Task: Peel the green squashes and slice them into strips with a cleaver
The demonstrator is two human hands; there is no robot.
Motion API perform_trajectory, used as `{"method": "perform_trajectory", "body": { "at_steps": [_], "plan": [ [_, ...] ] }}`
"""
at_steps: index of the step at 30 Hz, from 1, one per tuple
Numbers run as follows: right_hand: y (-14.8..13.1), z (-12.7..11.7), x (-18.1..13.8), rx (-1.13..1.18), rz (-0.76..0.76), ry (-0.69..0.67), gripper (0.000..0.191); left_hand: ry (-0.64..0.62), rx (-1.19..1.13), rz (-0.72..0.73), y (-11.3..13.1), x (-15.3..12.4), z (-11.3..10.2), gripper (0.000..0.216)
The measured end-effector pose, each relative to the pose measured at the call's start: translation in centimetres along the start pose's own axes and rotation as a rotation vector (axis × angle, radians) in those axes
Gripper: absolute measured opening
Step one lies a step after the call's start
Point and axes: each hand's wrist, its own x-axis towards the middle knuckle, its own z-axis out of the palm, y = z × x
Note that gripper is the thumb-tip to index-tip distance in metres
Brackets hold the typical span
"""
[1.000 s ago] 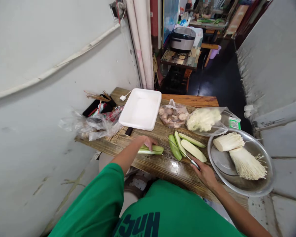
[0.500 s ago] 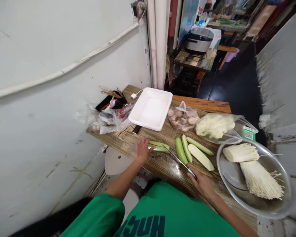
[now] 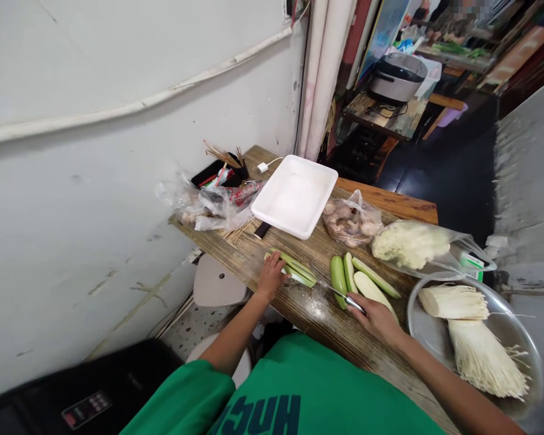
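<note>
My left hand (image 3: 272,278) presses its fingers on the left end of long green vegetable strips (image 3: 301,273) lying on the wooden table. They have green skin and pale flesh, but whether zucchini or green eggplant I cannot tell. My right hand (image 3: 378,319) grips a knife (image 3: 354,304) by its handle. Its thin blade points left toward the strips' right end, close to the table; whether it touches them is unclear. Just beyond the knife lie several larger pieces of the same vegetable, one with green skin up (image 3: 338,279) and one with pale cut face up (image 3: 372,291).
A white tray (image 3: 294,196) stands at the back, with a dark handle (image 3: 262,230) at its front edge. Bagged mushrooms (image 3: 351,223), bagged cauliflower (image 3: 410,244) and a metal basin (image 3: 414,320) holding enoki mushrooms (image 3: 487,356) line the right. Plastic bags (image 3: 217,208) and skewers lie left.
The view has swung, shifting the scene rightward. The knife blade has drawn back from over the strips to their right end. The strips now lie more slanted under my left hand.
</note>
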Motion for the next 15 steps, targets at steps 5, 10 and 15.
{"method": "perform_trajectory", "body": {
  "at_steps": [5, 10, 15],
  "plan": [
    [-0.8, 0.3, 0.2, -0.043, -0.021, -0.037, 0.047, 0.081, 0.018, 0.046, -0.8, 0.2, 0.9, 0.034],
    [-0.9, 0.6, 0.5, -0.113, -0.014, -0.061, 0.049, 0.139, 0.076, 0.111, -1.4, 0.2, 1.4, 0.031],
    [-1.2, 0.8, 1.5, -0.162, 0.008, -0.124, 0.049, 0.185, 0.081, 0.12, -1.9, -0.6, 2.1, 0.035]
  ]
}}
